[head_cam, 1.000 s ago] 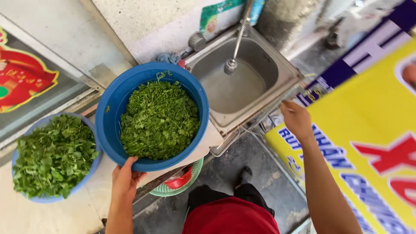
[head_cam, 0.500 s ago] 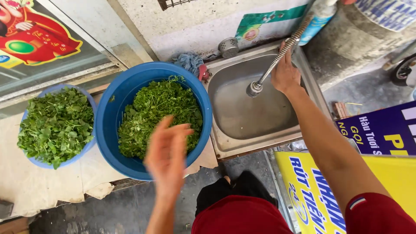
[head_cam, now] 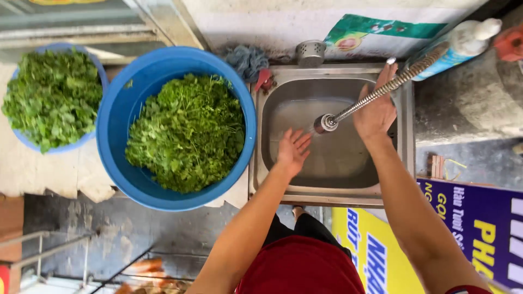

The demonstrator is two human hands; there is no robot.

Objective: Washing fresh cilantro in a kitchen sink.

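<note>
Left hand is spreading open-palmed, empty, under the spray head over the sink centre-right, right hand gripping the hose; splash is likely wetting the greens tub alongside

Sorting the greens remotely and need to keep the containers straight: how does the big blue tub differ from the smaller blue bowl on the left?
The big blue tub is larger and deeper, its inner wall showing; the smaller blue bowl shows only a thin rim. The tub's greens sit below its rim, while the bowl's greens are heaped to the edge. The tub stands beside the sink; the bowl is farther away. Both are round, blue and hold leafy greens.
</note>
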